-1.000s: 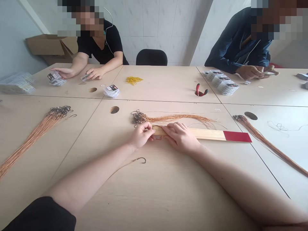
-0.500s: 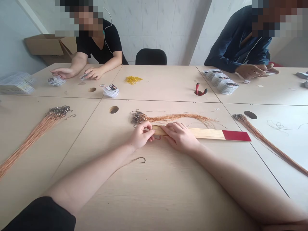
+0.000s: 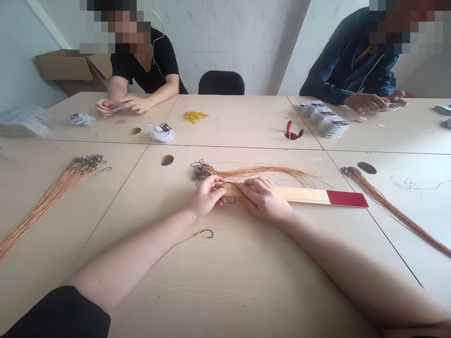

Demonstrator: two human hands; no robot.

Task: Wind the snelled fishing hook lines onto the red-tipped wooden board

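A flat wooden strip (image 3: 306, 194) with a dark red right end lies across the table. My left hand (image 3: 207, 196) is closed, with thumb and fingertips pinching the strip's left end. My right hand (image 3: 266, 201) grips it a little further right, fingers over the top and thumb along the near edge. Between the hands a thin dark curve, perhaps a hook, shows on the wood; its ends are hidden by my fingers. Just behind lies a bundle of fish hooks (image 3: 201, 172) with orange-brown lines (image 3: 260, 171). A single fish hook (image 3: 207, 232) on a line rests nearer me, beside my left forearm.
More hook bundles lie at left (image 3: 86, 164) and right (image 3: 350, 172). Beyond are yellow pieces (image 3: 194, 116), red-handled pliers (image 3: 293, 134) standing in a table hole, and stacks of clear packets (image 3: 329, 122). Two people sit across the table, handling small packets.
My hands and the strip have hardly moved. Across the table, the left person's hands have come together around a small item; the right person's packet has tilted.
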